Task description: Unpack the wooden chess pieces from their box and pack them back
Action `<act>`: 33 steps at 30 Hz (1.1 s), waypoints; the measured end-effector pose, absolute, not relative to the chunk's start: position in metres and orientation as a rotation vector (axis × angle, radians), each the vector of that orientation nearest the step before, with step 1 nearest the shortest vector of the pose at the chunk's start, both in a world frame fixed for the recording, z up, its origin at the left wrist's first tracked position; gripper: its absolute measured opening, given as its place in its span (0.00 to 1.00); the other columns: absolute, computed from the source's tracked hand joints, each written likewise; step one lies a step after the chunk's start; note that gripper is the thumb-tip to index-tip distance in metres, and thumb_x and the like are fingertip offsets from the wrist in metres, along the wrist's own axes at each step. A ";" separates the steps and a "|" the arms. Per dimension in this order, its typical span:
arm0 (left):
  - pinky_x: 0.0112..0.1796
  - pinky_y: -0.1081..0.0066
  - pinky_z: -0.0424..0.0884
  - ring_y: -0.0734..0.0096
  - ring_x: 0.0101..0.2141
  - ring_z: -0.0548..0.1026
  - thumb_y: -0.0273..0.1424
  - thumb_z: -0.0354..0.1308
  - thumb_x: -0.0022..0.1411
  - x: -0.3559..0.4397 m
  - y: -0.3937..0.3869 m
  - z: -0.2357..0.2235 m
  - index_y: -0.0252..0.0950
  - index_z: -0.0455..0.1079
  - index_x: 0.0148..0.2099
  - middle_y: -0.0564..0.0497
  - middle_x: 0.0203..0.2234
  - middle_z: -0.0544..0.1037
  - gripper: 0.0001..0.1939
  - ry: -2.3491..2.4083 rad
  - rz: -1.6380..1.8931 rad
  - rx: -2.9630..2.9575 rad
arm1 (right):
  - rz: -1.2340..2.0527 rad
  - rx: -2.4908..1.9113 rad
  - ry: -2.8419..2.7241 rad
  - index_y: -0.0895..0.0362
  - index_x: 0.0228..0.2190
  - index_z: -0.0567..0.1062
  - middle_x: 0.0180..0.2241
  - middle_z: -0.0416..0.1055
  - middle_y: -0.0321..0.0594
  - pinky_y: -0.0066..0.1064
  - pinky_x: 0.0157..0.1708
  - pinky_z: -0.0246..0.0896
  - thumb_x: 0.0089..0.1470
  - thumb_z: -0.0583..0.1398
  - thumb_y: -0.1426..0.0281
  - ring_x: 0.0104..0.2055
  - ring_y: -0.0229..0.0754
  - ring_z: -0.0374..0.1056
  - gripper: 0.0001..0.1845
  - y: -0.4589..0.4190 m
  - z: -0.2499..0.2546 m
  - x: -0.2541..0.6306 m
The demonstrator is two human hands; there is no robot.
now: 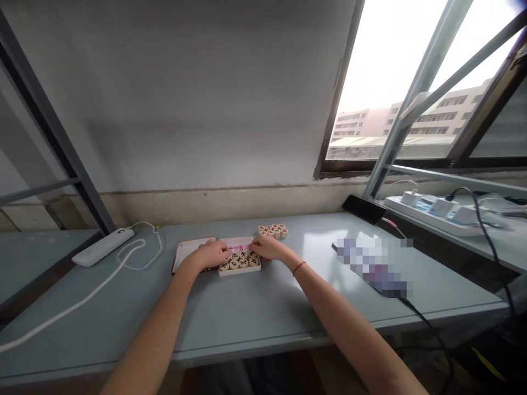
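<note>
A shallow white box [240, 271] holds round, pale Chinese chess pieces [234, 264] with black characters, set in rows in its near part. Pink-red markings show on the bare floor of its far part. My left hand [209, 254] reaches in from the left, its bent fingertips at the left end of the farther row of pieces. At that row's right end are the closed fingers of my right hand [268, 248], with a red cord on the wrist. The open box lid [185, 254] lies left of the box, partly covered by my left hand.
Behind my right hand stands a block of Chinese chess pieces with red characters [273, 231]. A white power bank-like bar [102, 247] with a cable [82, 302] lies left. To the right are a blurred-out flat object [370, 266], a dark tablet-like slab [364, 209] and a power strip [432, 216].
</note>
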State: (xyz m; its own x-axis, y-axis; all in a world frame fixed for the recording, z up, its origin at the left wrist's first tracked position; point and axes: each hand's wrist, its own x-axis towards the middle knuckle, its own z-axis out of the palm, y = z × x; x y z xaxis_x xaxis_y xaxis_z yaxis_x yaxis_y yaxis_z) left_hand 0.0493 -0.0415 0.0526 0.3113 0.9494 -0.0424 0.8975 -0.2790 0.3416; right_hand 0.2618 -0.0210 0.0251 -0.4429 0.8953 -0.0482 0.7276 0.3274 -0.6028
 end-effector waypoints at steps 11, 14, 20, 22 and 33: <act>0.31 0.75 0.64 0.67 0.30 0.73 0.39 0.52 0.51 0.032 -0.036 0.050 0.41 0.72 0.43 0.52 0.31 0.77 0.17 1.423 0.239 2.167 | 0.699 -1.464 -2.292 0.59 0.24 0.72 0.21 0.68 0.40 0.25 0.21 0.49 0.53 0.54 0.62 0.21 0.36 0.62 0.15 -0.020 0.029 0.261; 0.36 0.73 0.66 0.66 0.35 0.73 0.41 0.51 0.55 0.034 -0.035 0.053 0.39 0.70 0.46 0.50 0.37 0.76 0.19 1.387 0.456 2.175 | 0.599 -1.375 -2.202 0.59 0.31 0.75 0.28 0.71 0.41 0.25 0.25 0.51 0.52 0.55 0.64 0.27 0.37 0.63 0.13 -0.023 0.035 0.260; 0.36 0.71 0.68 0.69 0.35 0.73 0.45 0.50 0.58 0.060 -0.040 0.049 0.36 0.65 0.48 0.47 0.40 0.73 0.22 1.201 0.905 2.026 | 0.916 -1.062 -2.110 0.58 0.37 0.74 0.28 0.70 0.38 0.24 0.23 0.52 0.51 0.55 0.59 0.23 0.33 0.60 0.18 -0.035 0.047 0.253; 0.32 0.72 0.68 0.70 0.31 0.72 0.45 0.50 0.58 0.068 -0.040 0.044 0.36 0.66 0.46 0.49 0.34 0.74 0.20 1.194 0.922 1.976 | 0.960 -1.066 -2.049 0.60 0.35 0.74 0.23 0.67 0.35 0.24 0.21 0.51 0.51 0.55 0.58 0.21 0.31 0.57 0.19 -0.035 0.048 0.253; 0.35 0.73 0.69 0.71 0.35 0.72 0.31 0.53 0.53 0.067 -0.038 0.042 0.37 0.65 0.46 0.49 0.39 0.73 0.16 1.417 1.028 1.869 | 0.976 -1.677 -1.890 0.57 0.15 0.61 0.11 0.55 0.32 0.24 0.15 0.46 0.48 0.56 0.62 0.14 0.31 0.52 0.17 -0.005 0.032 0.300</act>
